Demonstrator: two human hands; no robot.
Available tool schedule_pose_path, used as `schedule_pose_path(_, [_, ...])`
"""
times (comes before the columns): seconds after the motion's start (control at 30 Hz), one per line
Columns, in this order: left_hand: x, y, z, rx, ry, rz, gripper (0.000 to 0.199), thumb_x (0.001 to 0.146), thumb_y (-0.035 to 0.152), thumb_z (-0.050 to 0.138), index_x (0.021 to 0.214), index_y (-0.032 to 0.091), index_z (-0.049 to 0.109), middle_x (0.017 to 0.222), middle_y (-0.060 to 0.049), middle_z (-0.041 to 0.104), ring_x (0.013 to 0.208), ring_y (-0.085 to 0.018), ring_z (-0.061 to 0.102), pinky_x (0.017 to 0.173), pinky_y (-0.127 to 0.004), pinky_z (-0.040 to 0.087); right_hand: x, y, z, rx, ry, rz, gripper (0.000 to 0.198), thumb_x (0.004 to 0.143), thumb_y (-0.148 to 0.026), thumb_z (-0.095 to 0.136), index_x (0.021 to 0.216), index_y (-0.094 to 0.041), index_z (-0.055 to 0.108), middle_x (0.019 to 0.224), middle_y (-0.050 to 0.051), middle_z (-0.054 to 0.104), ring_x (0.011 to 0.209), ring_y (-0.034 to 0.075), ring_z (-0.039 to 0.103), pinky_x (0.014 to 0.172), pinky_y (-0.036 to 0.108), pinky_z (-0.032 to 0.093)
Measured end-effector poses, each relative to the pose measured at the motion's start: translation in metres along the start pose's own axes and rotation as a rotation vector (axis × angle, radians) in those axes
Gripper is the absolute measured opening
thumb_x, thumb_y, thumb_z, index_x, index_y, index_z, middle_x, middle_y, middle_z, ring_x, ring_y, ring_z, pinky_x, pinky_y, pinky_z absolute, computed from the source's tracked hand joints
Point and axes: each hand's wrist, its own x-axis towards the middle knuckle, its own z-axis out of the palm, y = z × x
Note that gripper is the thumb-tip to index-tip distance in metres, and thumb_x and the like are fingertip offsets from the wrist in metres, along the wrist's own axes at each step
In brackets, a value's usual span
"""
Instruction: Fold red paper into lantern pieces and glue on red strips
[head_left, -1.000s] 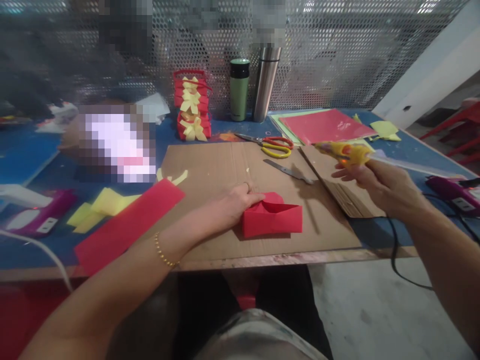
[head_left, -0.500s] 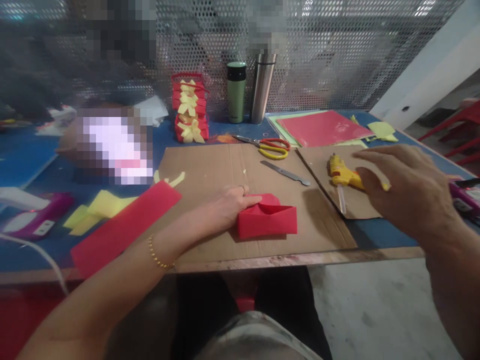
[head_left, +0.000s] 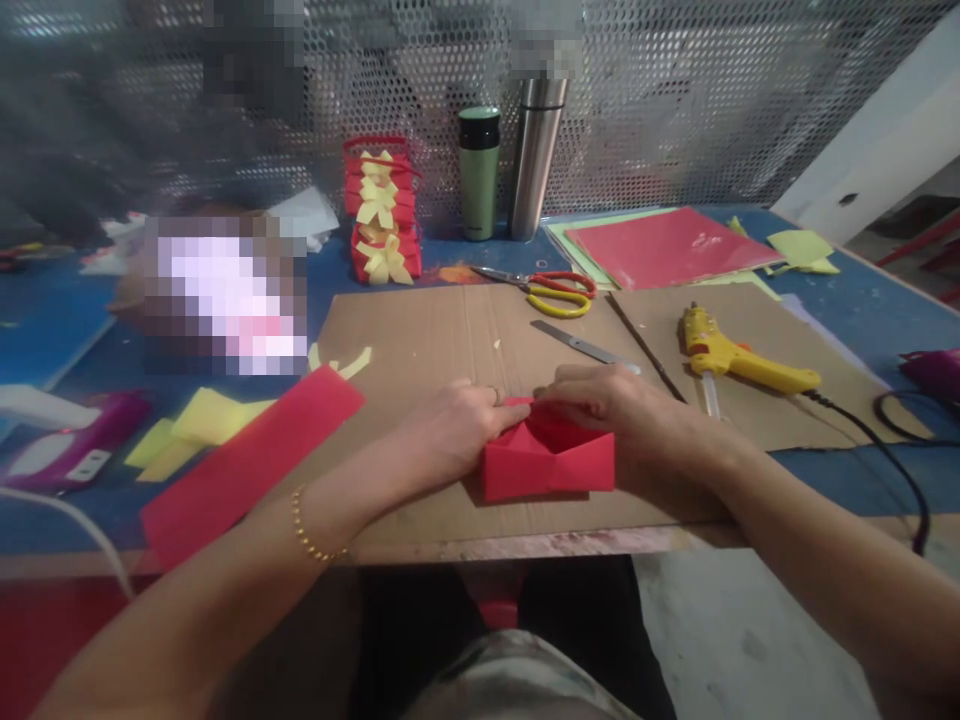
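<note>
A small folded red paper box (head_left: 551, 472) rests on the brown cardboard sheet (head_left: 420, 340), its top partly open. My left hand (head_left: 461, 420) grips the box's far left edge, fingers closed on the paper. On the far right side, my right hand (head_left: 607, 405) pinches the back edge of the same box, its fingertips partly hidden. A yellow glue gun (head_left: 739, 362) lies to the right of my right hand on a second cardboard piece (head_left: 780, 425). Behind the hands are a flat metal blade (head_left: 577, 343) and scissors with red and yellow handles (head_left: 562, 300).
Left of the box lie a long red paper strip (head_left: 255, 465) and yellow paper pieces (head_left: 210, 415). Towards the back stand a red paper piece with yellow bows (head_left: 381, 215), a green tumbler (head_left: 478, 180) and a steel flask (head_left: 536, 160). Red sheets (head_left: 675, 248) lie at the back right.
My right hand has moved left from beside the glue gun to the red paper box and closed on its back edge. The left hand keeps its hold.
</note>
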Motion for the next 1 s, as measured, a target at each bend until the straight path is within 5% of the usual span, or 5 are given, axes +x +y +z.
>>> schedule_pose_path(0.3, [0.000,-0.003,0.001,-0.097,0.007,-0.010,0.026,0.106,0.023,0.051,0.110,0.019,0.076,0.084,-0.005,0.068,0.073,-0.017,0.063,0.071,-0.029,0.048,0.001,0.004,0.000,-0.020,-0.107,-0.093,0.017,0.098,-0.021,0.060,0.107,-0.016,0.074,0.087,0.006,0.062,0.076,0.017,0.057,0.067,0.030,0.039])
schedule_pose_path(0.67, [-0.001,-0.003,-0.001,-0.162,-0.013,-0.019,0.024,0.104,0.021,0.053,0.108,0.017,0.076,0.080,-0.004,0.066,0.069,-0.017,0.061,0.066,-0.028,0.047,-0.001,0.011,0.009,-0.043,-0.055,-0.111,0.023,0.103,-0.027,0.058,0.117,-0.015,0.073,0.087,0.006,0.061,0.074,0.016,0.055,0.067,0.030,0.040])
schedule_pose_path(1.0, [0.001,-0.001,-0.007,-0.176,-0.088,-0.018,0.020,0.103,0.018,0.054,0.105,0.017,0.075,0.080,-0.003,0.067,0.067,-0.016,0.059,0.063,-0.027,0.041,-0.001,0.008,0.008,-0.045,-0.050,-0.140,0.023,0.104,-0.025,0.053,0.110,-0.016,0.073,0.087,0.007,0.065,0.077,0.018,0.058,0.069,0.031,0.042])
